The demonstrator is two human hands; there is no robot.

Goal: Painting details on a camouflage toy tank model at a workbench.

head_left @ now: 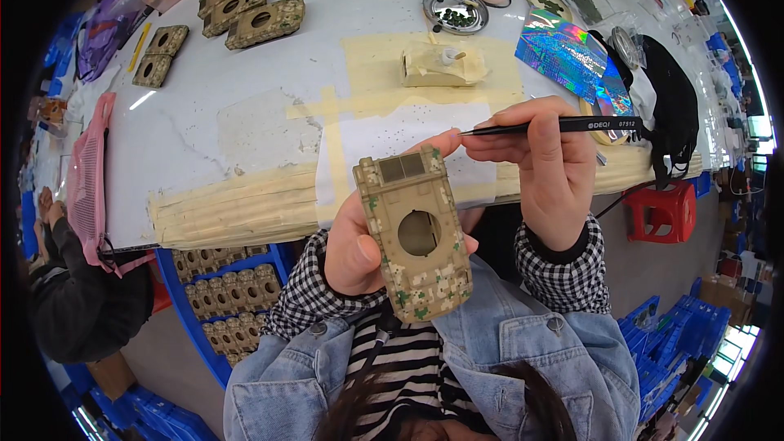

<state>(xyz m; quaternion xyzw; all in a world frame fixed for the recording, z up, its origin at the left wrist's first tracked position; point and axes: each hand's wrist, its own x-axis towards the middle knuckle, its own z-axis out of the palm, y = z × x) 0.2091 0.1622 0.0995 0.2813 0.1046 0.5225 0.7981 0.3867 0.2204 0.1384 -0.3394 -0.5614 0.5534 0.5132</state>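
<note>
My left hand [353, 255] is closed around a toy tank hull [426, 278] in tan with a green and white pixel camouflage pattern. The hull is tilted toward me, with a round hole in its top. In my right hand [555, 167] is a pair of black pointed tweezers [588, 124], pinched between thumb and fingers. Its fine tip meets the left index fingertip, just beyond the hull's far end. Whether the tip holds anything is too small to tell. Beneath both hands lies a white paper sheet [371, 137] taped to the table.
A tape-wrapped block [443, 65] stands beyond my hands. A round metal dish [437, 2] holds small dark green pieces. Shiny holographic sheets [562, 53] lie at right. Several camouflaged hulls [265, 23] sit far left; a blue crate [286, 257] of more is below the table edge.
</note>
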